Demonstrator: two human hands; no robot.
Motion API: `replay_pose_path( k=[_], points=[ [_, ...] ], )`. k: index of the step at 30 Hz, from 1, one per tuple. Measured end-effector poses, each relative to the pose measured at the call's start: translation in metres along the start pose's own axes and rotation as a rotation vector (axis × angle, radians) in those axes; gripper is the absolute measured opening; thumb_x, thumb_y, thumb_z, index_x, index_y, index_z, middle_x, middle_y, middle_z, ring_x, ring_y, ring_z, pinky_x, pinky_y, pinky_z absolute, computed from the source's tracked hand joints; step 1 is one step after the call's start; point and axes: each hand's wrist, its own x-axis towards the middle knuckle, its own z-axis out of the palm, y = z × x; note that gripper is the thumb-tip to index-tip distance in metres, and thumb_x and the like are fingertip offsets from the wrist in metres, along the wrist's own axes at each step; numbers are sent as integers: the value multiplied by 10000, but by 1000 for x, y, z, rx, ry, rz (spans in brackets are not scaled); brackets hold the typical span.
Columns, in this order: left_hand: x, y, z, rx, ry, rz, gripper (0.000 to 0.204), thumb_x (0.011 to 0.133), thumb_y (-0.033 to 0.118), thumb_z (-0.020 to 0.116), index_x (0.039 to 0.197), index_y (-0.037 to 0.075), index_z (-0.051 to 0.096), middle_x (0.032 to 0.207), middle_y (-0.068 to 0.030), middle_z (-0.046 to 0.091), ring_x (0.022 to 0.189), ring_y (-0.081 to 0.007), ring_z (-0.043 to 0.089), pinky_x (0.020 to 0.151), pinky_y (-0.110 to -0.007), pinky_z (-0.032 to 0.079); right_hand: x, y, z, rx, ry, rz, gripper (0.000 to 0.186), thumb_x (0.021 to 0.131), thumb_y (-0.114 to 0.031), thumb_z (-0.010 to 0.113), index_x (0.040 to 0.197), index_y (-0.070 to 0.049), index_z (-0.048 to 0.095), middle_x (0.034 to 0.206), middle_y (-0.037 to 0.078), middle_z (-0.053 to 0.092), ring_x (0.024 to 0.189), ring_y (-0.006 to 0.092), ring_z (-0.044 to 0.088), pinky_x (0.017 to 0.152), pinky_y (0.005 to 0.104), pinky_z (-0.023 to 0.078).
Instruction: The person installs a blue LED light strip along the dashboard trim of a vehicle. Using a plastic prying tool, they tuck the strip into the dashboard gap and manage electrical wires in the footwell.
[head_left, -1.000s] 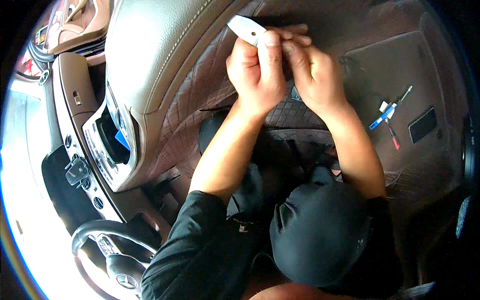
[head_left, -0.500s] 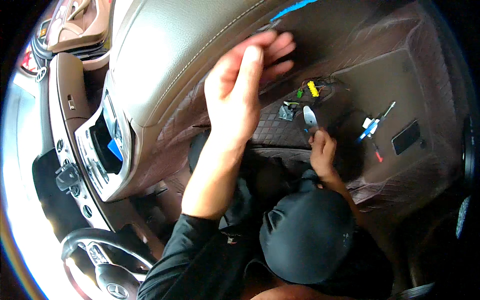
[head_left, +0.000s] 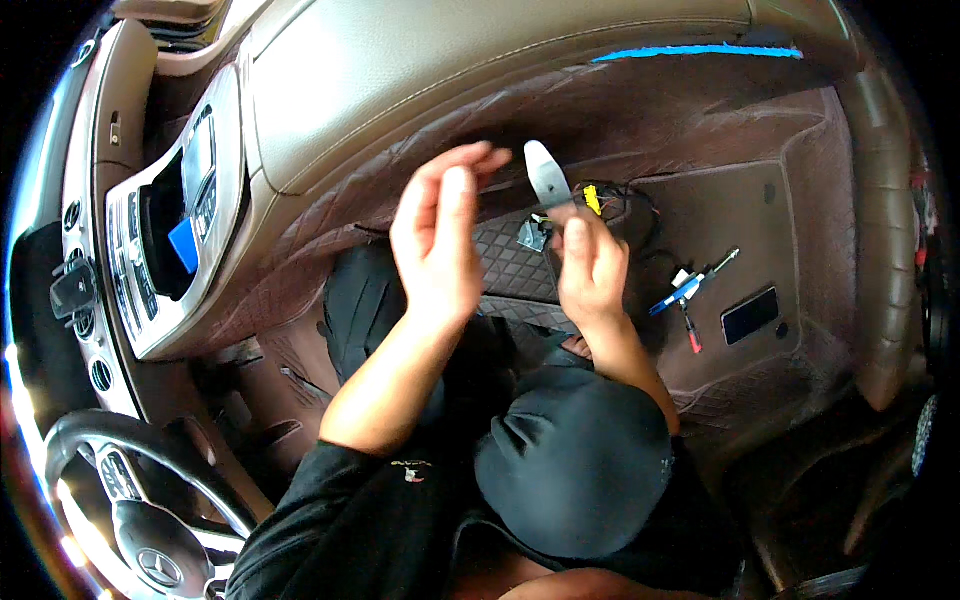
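My right hand is closed around the lower end of a flat metal pry tool, whose rounded blade points up. Just left of it, my left hand is raised with its fingers loosely stretched and the thumb apart, holding nothing. Both hands are in front of the quilted side of a beige leather centre console. A strip of blue tape runs along the console's lower edge. Behind the right hand, a yellow connector with wires and a small grey metal part lie on the mat.
On the brown floor mat lie a blue-handled screwdriver, a red-ended tool and a dark phone. The steering wheel stands at lower left. A rounded black cloth shape covers part of the lower middle.
My right hand has lifted the pry tool up and left, closer to my left hand. My left hand has drawn down from the console edge. The view has shifted, showing more of the blue strip.
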Motion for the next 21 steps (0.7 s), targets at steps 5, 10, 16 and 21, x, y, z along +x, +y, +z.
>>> replay_pose_path(
  k=[5, 10, 16, 21],
  points=[
    [11, -7, 13, 63, -38, -33, 188, 997, 112, 681, 1134, -15, 704, 1069, -69, 711, 954, -108, 637, 854, -267, 518, 30, -14, 18, 35, 24, -70, 304, 1070, -274, 535, 936, -26, 649, 655, 120, 593, 563, 257, 626, 545, 360, 463],
    [14, -11, 16, 178, 18, 30, 151, 962, 105, 731, 1055, -14, 740, 998, -98, 730, 897, -119, 651, 812, -263, 526, 42, -11, 23, -35, 57, -50, 320, 1070, -289, 531, 943, -27, 664, 676, 139, 612, 614, 286, 649, 578, 389, 479],
    [18, -11, 21, 181, 64, 24, 145, 962, 105, 730, 1050, -8, 748, 969, -93, 735, 869, -118, 649, 787, -264, 529, 42, -14, 33, -118, 139, -46, 360, 1075, -333, 514, 953, -32, 670, 720, 188, 646, 668, 383, 676, 589, 434, 487],
    [18, -11, 32, 170, 135, 76, 169, 974, 125, 719, 1073, -12, 730, 996, -85, 742, 900, -104, 640, 816, -272, 525, 48, -13, 28, -153, 117, 5, 406, 1069, -389, 521, 924, -38, 663, 708, 205, 638, 677, 402, 683, 594, 441, 496]
  ],
)
